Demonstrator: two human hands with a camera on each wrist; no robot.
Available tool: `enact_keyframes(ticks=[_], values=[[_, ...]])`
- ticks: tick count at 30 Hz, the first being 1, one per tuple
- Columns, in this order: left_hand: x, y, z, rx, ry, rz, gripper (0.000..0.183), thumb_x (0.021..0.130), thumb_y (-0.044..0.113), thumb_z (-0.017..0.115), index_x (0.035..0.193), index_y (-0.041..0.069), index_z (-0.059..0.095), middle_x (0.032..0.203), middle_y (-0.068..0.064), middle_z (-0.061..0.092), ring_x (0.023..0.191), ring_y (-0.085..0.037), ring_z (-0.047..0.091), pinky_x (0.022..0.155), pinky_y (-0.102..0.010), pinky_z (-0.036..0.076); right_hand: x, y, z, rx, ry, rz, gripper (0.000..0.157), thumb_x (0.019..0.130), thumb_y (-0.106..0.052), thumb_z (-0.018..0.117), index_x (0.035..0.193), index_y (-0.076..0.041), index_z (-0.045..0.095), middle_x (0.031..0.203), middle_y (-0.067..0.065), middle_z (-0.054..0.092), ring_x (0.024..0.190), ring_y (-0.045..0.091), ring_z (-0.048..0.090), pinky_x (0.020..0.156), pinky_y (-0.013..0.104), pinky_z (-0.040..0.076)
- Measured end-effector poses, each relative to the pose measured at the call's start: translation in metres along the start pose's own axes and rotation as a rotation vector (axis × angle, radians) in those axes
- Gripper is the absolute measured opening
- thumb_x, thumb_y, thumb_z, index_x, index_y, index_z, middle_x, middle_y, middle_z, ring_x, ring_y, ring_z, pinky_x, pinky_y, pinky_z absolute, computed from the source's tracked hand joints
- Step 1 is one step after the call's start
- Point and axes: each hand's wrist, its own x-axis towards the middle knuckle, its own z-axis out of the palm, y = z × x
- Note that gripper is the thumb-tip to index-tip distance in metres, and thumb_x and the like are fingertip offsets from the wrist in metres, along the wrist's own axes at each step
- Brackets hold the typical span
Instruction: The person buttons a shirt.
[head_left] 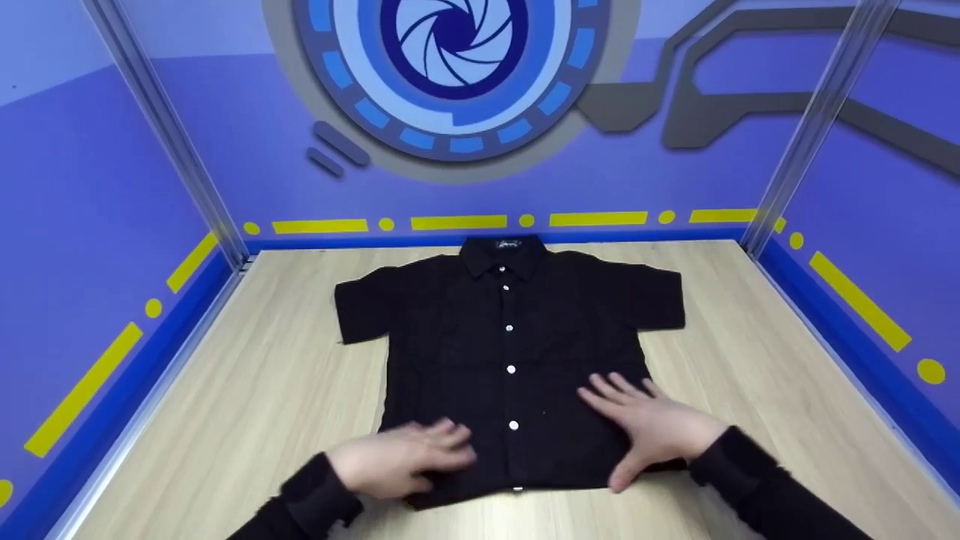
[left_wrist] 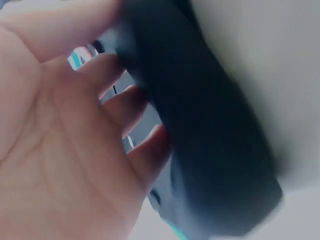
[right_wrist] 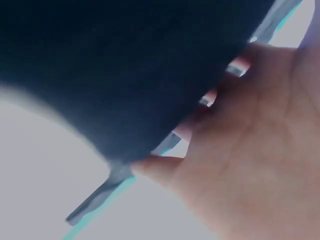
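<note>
A black short-sleeved button-up shirt (head_left: 450, 337) lies front side up, its collar at the far edge and its hem toward me. White buttons run down its middle. My left hand (head_left: 405, 457), slightly blurred, is at the lower left of the shirt with its fingers bent a little. In the left wrist view, the fingertips (left_wrist: 159, 140) meet the dark cloth. Over the lower right part, my right hand (head_left: 656, 427) has its fingers spread on the fabric and its thumb near the hem. The right wrist view shows that palm (right_wrist: 250, 135) beside the shirt.
The shirt lies on a light wooden tabletop (head_left: 262, 375). Blue-purple panels with yellow dashes stand at the back (head_left: 225, 150) and both sides, joined by metal posts (head_left: 810, 127). The collar almost reaches the back panel.
</note>
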Motion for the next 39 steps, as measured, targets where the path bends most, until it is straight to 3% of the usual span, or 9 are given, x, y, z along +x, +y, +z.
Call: enact_keyframes(ticks=[4,7,14,19,28,31,34,36,39], values=[[-0.019,-0.023,0.002,-0.099,0.003,-0.192,0.088,0.080,0.042,0.075,0.152,0.017,0.031,0.158,-0.015,0.024,0.143,-0.045,0.021,0.111,-0.062,0.028,-0.013,0.028,-0.004,0.033,-0.030,0.004,0.132,0.049,-0.077,0.074,0.155,-0.018,0.020,0.162,0.011,0.013,0.148,0.039,0.011,0.109,0.071,0.011],[-0.028,-0.034,0.003,-0.159,-0.006,-0.269,0.104,0.072,0.059,0.074,0.153,0.014,0.026,0.160,-0.016,0.018,0.146,-0.043,0.016,0.113,-0.062,0.024,-0.020,0.041,-0.006,0.069,-0.051,0.008,0.132,0.051,-0.075,0.075,0.155,-0.016,0.019,0.162,0.011,0.012,0.148,0.038,0.011,0.110,0.071,0.007],[-0.028,-0.054,-0.008,-0.213,0.042,-0.320,0.101,0.070,0.058,0.075,0.149,0.009,0.035,0.155,-0.023,0.027,0.143,-0.039,0.028,0.112,-0.057,0.030,-0.021,0.045,-0.010,0.123,-0.013,0.038,0.118,0.060,-0.074,0.072,0.154,-0.018,0.025,0.161,0.015,0.016,0.148,0.036,0.015,0.109,0.071,0.006],[-0.027,-0.071,-0.005,-0.172,0.044,-0.368,0.105,0.069,0.058,0.077,0.150,0.007,0.033,0.157,-0.020,0.024,0.145,-0.036,0.024,0.112,-0.062,0.025,-0.016,0.044,-0.006,0.087,-0.019,0.054,0.122,0.058,-0.076,0.071,0.154,-0.019,0.023,0.162,0.013,0.013,0.148,0.035,0.013,0.109,0.072,0.007],[-0.033,-0.069,-0.002,-0.169,0.056,-0.437,0.111,0.065,0.061,0.078,0.149,0.005,0.033,0.158,-0.015,0.025,0.146,-0.034,0.023,0.114,-0.061,0.022,-0.019,0.052,-0.005,0.103,0.009,0.052,0.120,0.059,-0.074,0.073,0.154,-0.018,0.025,0.161,0.010,0.017,0.148,0.034,0.017,0.108,0.073,0.006],[-0.030,-0.074,-0.007,-0.213,0.157,-0.439,0.089,0.071,0.052,0.079,0.141,0.005,0.048,0.147,-0.014,0.045,0.137,-0.034,0.042,0.110,-0.054,0.034,-0.015,0.053,-0.012,0.098,0.050,0.062,0.106,0.066,-0.074,0.069,0.149,-0.017,0.037,0.157,0.009,0.030,0.144,0.032,0.030,0.108,0.072,0.009],[-0.020,-0.086,-0.011,-0.187,0.324,-0.452,0.068,0.078,0.045,0.077,0.131,0.008,0.059,0.132,-0.013,0.060,0.123,-0.033,0.056,0.102,-0.050,0.044,-0.003,0.054,-0.020,0.057,0.192,0.059,0.087,0.075,-0.070,0.065,0.140,-0.015,0.051,0.146,0.009,0.049,0.134,0.030,0.046,0.109,0.065,0.023],[-0.012,-0.094,-0.012,-0.151,0.362,-0.469,0.069,0.079,0.046,0.076,0.134,0.008,0.057,0.135,-0.013,0.058,0.126,-0.033,0.053,0.104,-0.051,0.042,0.007,0.056,-0.023,0.015,0.278,0.056,0.083,0.077,-0.069,0.064,0.138,-0.014,0.054,0.143,0.010,0.052,0.131,0.031,0.049,0.107,0.061,0.031],[-0.005,-0.099,-0.009,-0.141,0.268,-0.491,0.086,0.078,0.054,0.074,0.144,0.008,0.044,0.152,-0.017,0.038,0.141,-0.037,0.033,0.111,-0.058,0.030,0.019,0.057,-0.021,-0.009,0.240,0.058,0.091,0.078,-0.069,0.063,0.146,-0.013,0.042,0.152,0.014,0.038,0.140,0.036,0.036,0.109,0.062,0.029]])
